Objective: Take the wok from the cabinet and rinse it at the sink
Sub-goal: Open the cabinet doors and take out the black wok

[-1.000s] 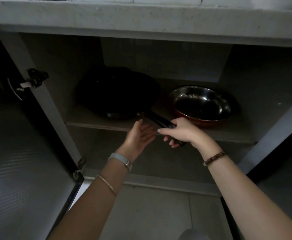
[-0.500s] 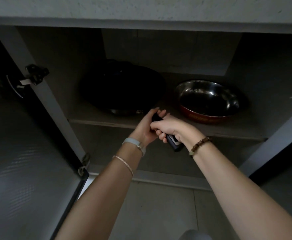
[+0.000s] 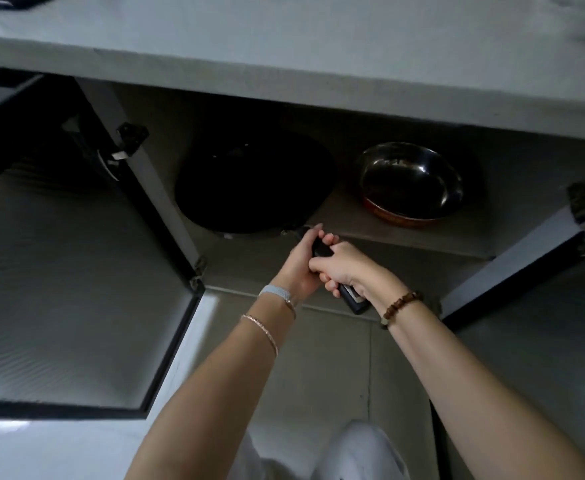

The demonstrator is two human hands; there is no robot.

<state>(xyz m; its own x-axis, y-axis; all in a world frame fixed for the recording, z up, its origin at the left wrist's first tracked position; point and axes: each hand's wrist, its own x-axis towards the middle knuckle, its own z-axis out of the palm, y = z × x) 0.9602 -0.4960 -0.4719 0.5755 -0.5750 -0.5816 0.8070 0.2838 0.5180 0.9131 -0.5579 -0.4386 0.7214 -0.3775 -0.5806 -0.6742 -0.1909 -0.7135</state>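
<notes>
Two hands on one handle: my L hand [image 3: 298, 263] and R hand [image 3: 348, 268] both wrap the wok's handle [image 3: 351, 299], a straight black bar w/ a paler patch near its butt end. L fingers curl over the upper part closest to the pan, R fist closes around the lower part, the two hands touching. The wok [image 3: 254, 183] sits on the cabinet shelf [image 3: 405, 237], left side of the compartment; round, deep, matte black inside, a thin metal rim edge showing at the front. Handle sticks out past the shelf's front edge toward me.

Just right of the wok, apart from it, a shiny metal bowl [image 3: 410, 183] w/ a reddish-orange outer wall; mirror-like interior.

Cabinet interior is flat grey, smooth panels. Left door [image 3: 69, 289] swung open, ribbed/frosted panel in a dark frame, black hinge [image 3: 130, 136] at the post. Right door [image 3: 540, 334] also open, similar ribbed texture. Thick pale countertop [image 3: 319, 64] overhangs above, speckled stone look.

L wrist: pale band [image 3: 279, 294] plus thin chain bracelet [image 3: 261, 329]. R wrist: brown bead bracelet [image 3: 402, 303]. Floor is pale tile [image 3: 319, 362].
</notes>
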